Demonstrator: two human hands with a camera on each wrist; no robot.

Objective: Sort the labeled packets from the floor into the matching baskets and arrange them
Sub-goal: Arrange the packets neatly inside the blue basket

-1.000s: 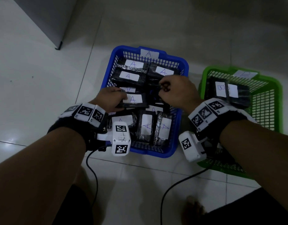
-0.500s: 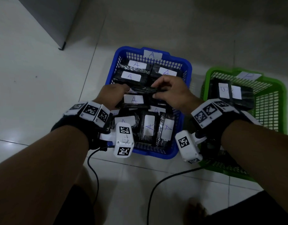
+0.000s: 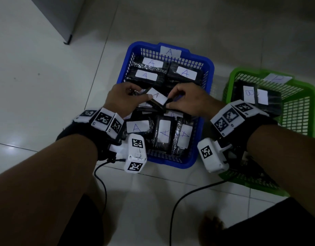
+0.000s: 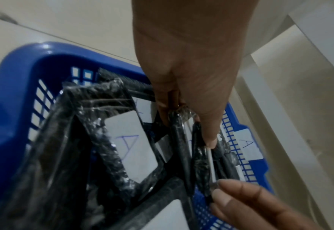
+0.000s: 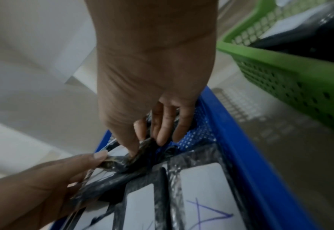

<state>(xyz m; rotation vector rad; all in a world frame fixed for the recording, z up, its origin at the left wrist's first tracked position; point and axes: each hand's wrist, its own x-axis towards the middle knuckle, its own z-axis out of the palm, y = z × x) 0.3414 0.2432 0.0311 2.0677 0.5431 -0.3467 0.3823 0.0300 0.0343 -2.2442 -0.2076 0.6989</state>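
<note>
A blue basket [image 3: 209,68] tagged A holds several black plastic-wrapped packets with white A labels. Over its middle, both hands hold one tilted A packet [image 3: 157,98]. My left hand [image 3: 125,98] grips its left end, thumb on top. My right hand [image 3: 184,100] pinches its right end. In the left wrist view the left hand [image 4: 186,109] clasps black packets [image 4: 182,140] edge-on. The right wrist view shows the right hand [image 5: 152,132] gripping crinkled wrap [image 5: 140,155], with the left thumb alongside. A green basket [image 3: 311,96] on the right holds packets labelled B [image 3: 249,94].
Pale tiled floor surrounds the baskets. A grey cabinet corner [image 3: 68,39] stands at the upper left. Two black cables [image 3: 176,201] trail over the floor near my knees, and a bare foot [image 3: 211,226] shows at the bottom.
Both hands have come together over the basket's middle and raised one A packet, now tilted with its label facing up. The view has drifted slightly.
</note>
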